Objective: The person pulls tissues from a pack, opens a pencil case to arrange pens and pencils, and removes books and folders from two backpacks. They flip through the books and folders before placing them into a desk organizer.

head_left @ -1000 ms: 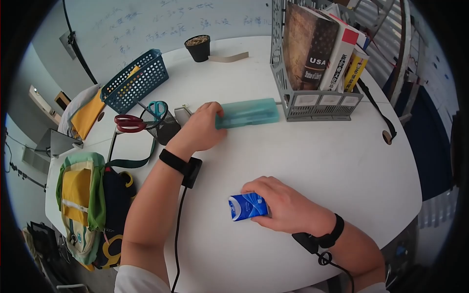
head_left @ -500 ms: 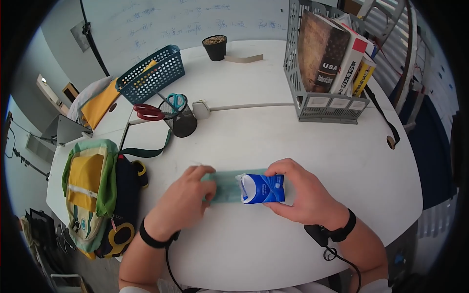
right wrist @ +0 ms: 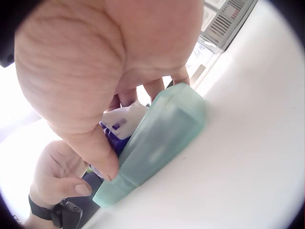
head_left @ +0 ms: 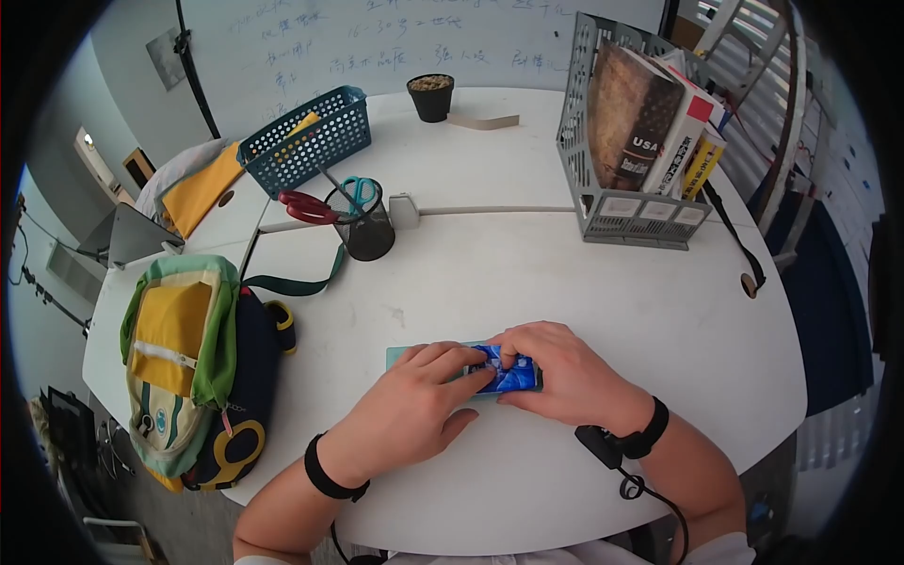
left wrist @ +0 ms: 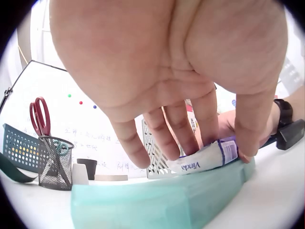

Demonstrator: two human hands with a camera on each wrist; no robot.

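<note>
A blue pack of tissues (head_left: 513, 375) lies on top of a translucent teal case (head_left: 399, 358) on the white table. My right hand (head_left: 579, 377) grips the pack at its right end, thumb on the near side and fingers on the far side. From the left, my left hand (head_left: 410, 410) presses its fingertips on the pack, fingers nearly straight and thumb apart on the near side. The left wrist view shows the pack's white end (left wrist: 200, 161) marked Vinda beneath the fingers. In the right wrist view the case (right wrist: 157, 138) stands tilted beside the right thumb.
A mesh pen holder (head_left: 369, 231) with scissors stands beyond my left hand. Farther back are a blue basket (head_left: 311, 151), a small pot (head_left: 431, 99) and a grey rack (head_left: 621, 221) of books. A colourful backpack (head_left: 174, 330) lies at the left edge.
My left hand has brought the teal case from the back of the table to the front, then let go and moved onto the tissue pack. The pack now lies over the case.
</note>
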